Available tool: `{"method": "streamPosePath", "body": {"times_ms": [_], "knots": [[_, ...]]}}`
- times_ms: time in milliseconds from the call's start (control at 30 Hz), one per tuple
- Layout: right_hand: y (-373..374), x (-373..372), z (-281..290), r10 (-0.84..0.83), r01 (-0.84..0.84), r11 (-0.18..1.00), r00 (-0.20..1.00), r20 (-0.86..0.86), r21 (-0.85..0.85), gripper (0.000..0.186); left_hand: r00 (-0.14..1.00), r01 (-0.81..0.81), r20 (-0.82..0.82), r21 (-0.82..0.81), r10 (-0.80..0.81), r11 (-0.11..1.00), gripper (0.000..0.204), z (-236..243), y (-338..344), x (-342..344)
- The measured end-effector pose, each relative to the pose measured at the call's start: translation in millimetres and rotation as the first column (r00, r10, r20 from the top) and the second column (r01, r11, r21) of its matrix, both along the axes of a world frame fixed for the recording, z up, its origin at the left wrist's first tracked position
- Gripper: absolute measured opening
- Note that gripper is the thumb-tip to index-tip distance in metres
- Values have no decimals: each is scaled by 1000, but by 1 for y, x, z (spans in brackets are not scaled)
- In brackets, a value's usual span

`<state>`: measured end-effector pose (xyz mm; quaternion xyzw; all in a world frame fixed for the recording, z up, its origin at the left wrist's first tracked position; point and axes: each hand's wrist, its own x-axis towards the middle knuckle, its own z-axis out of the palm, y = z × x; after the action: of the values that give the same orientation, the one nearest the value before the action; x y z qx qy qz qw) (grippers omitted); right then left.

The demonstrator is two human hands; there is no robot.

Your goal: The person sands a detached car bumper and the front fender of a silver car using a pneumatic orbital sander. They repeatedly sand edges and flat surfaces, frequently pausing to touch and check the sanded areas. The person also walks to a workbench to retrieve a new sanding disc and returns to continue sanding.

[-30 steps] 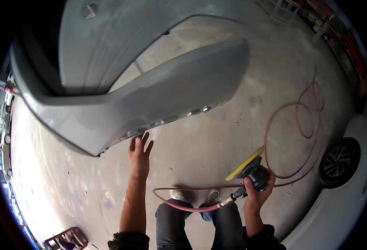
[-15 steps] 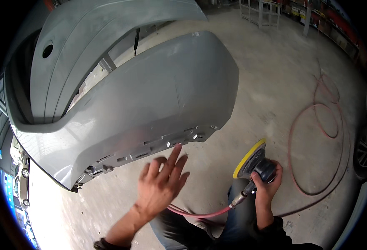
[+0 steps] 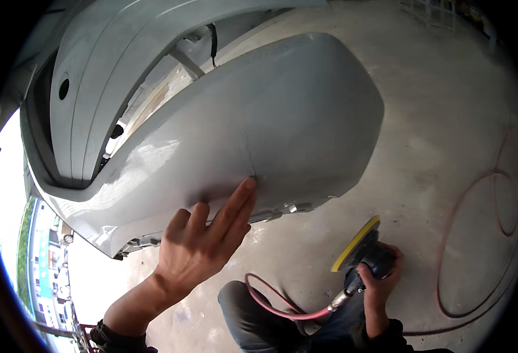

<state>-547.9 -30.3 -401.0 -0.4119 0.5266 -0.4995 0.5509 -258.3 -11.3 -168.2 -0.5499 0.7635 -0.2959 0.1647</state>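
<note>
A grey car bumper (image 3: 294, 112) stretches across the upper middle, with a thin dark scratch line (image 3: 249, 150) running down its face. My left hand (image 3: 197, 238) is open, empty, its index fingertip against the bumper at the lower end of that line; the other fingers are partly bent. In my right hand (image 3: 382, 285) is a dark air sander (image 3: 373, 260), gripped round its body at the lower right. Its yellow-edged round pad (image 3: 353, 244) is tilted toward the bumper but apart from it. A red air hose (image 3: 297, 316) joins the sander through a metal fitting (image 3: 338, 300).
Behind the bumper's front face stands another grey panel section (image 3: 106, 70) with a round hole. More hose (image 3: 438, 276) lies looped on the concrete floor (image 3: 423, 159) at the right. My bent knees (image 3: 244, 312) are below. Bright daylight comes in at the left.
My left hand has moved up and forward until its index finger meets the bumper. The view has shifted left and closer to the bumper. The sander remains in my right hand.
</note>
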Motion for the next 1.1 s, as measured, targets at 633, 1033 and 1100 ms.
{"method": "streamPosePath", "body": {"times_ms": [633, 1033, 1100], "knots": [[-2, -41, -90, -131, 130, 991, 991, -42, -8, 66, 449, -309, -893, -118, 35, 944, 85, -87, -11, -75], [-6, -44, -84, -165, 170, 976, 985, -47, 137, 74, 415, -318, -909, -100, 44, 943, 87, -103, -25, -86], [-9, -39, -74, -182, 185, 967, 983, -34, 178, 72, 445, -318, -894, -107, 49, 942, 88, -106, -23, -84]]}}
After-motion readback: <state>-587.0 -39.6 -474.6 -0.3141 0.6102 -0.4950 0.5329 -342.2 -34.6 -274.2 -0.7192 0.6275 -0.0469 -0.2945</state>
